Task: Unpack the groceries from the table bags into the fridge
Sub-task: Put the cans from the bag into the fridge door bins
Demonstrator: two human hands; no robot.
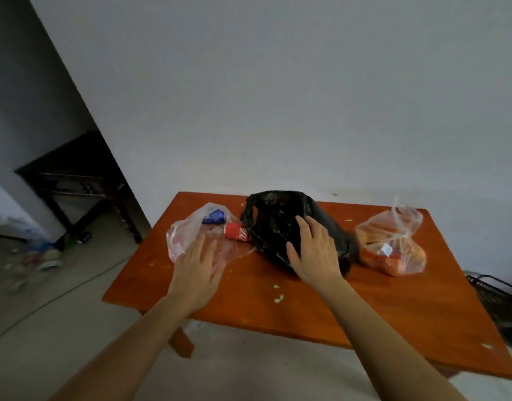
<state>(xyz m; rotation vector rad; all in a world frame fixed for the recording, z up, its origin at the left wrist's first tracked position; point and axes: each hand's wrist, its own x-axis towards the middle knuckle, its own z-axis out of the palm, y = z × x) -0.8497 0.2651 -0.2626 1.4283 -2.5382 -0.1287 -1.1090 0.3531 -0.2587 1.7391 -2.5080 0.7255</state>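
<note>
On my feed I look down at an orange-brown wooden counter point(249, 302) set against a pale grey wall, with three bags in a row along its far half. The left hand point(195, 267) lies flat on the near edge of a thin clear plastic bag point(185, 233) at the counter's left; its fingers point(201, 244) are straight and close together, gripping nothing. Inside that bag a blue drinks can point(215, 217) lies on its side towards the back, and a red cola can point(236, 231) lies at the bag's right edge, touching the crumpled black plastic bag point(273, 218) in the middle. The right hand point(314, 253) rests on the near right side of the black bag, fingers spread and only slightly bent, not closed round the plastic. I cannot tell what the black bag holds. To its right, just beside it, stands a knotted clear plastic bag of orange produce point(393, 247). A dark wooden side table point(75, 175) stands in the shadowed corner at left, with blurred litter point(37, 256) on the floor near it.
</note>
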